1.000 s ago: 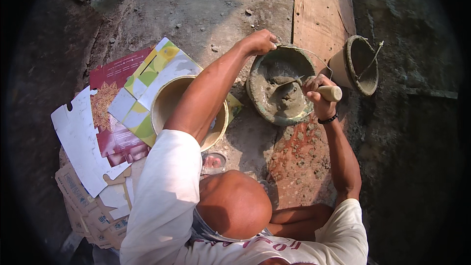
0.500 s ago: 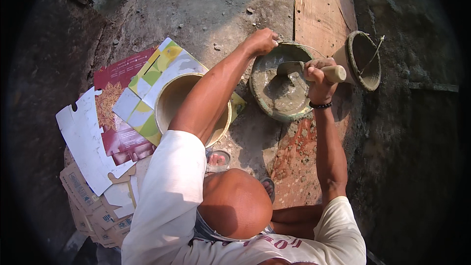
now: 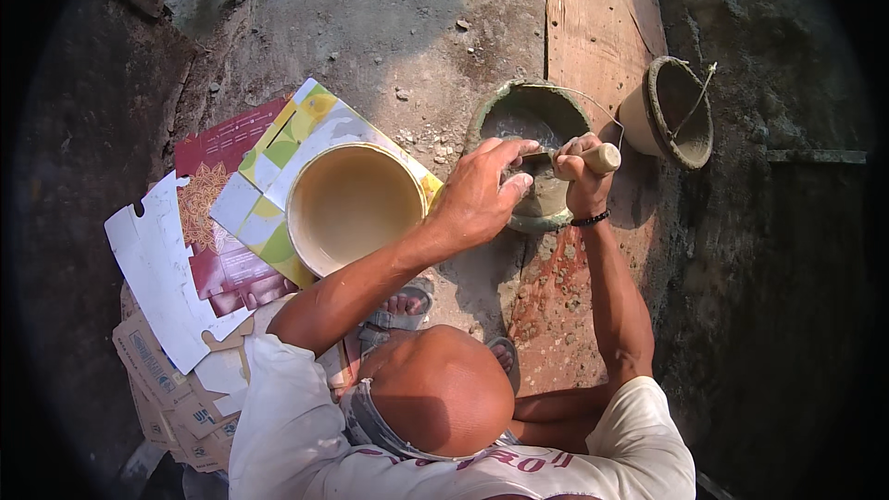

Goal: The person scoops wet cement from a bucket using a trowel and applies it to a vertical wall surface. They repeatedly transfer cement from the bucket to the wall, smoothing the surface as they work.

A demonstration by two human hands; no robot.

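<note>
My right hand [image 3: 583, 176] is closed around the pale handle of a trowel [image 3: 606, 158], held over a round bucket [image 3: 505, 91] with a mortar-crusted rim. Grey wet mortar [image 3: 519, 122] shows inside the bucket. My left hand [image 3: 482, 193] hovers at the bucket's near left side, thumb and fingers apart, close to the trowel's blade. Most of the blade is hidden between the hands, so I cannot tell whether the left fingers touch it. A thin wire handle [image 3: 607, 111] arches from the bucket's far rim down its right side.
A cream bucket with cloudy liquid [image 3: 356, 204] stands at the left beside flattened printed cardboard [image 3: 278, 153]. Plain brown cardboard [image 3: 162, 370] lies nearer me. On the right, a second mortar-crusted bucket [image 3: 648, 125] leans tilted by a wooden board [image 3: 597, 23]. My sandalled feet are close by.
My left hand has let go of the bucket's far rim and come back toward me, beside the trowel blade. My right hand, still holding the trowel, has shifted slightly left and nearer.
</note>
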